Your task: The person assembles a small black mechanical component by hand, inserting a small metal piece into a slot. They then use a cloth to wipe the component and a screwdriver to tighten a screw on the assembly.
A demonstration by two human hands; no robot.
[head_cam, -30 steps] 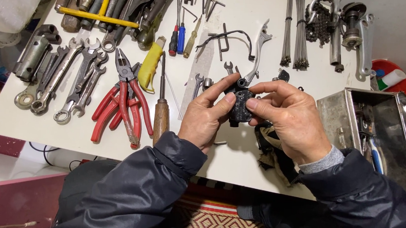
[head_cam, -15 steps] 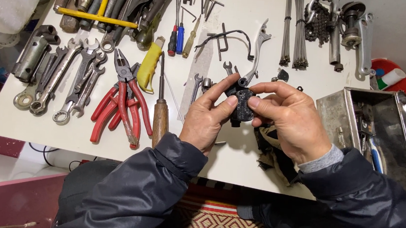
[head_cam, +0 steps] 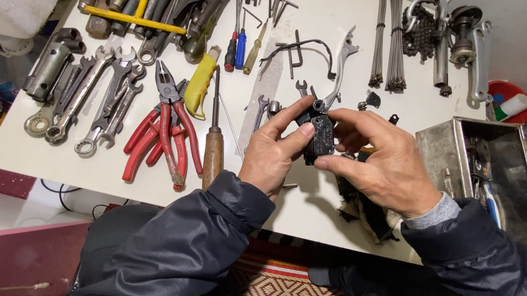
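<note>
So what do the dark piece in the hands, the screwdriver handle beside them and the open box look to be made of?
Small dark part: probably black plastic or coated metal; matte, finely textured face. Screwdriver handle: wood; brown, glossy, likely varnished. Open box: bare sheet metal, silvery and reflective, dulled in patches.

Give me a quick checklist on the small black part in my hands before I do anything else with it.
1. Both hands on the black part: ok, left hand and right hand pinch it from either side.
2. Part lifted off the white table: ok, though how far cannot be told.
3. Silver lever free of the hands: ok, lying just beyond the part.
4. Red pliers within view: ok, lying left of the left hand, untouched.
5. Metal box open: ok, right of the right hand.
6. Part's underside condition: cannot tell, hidden.
</note>
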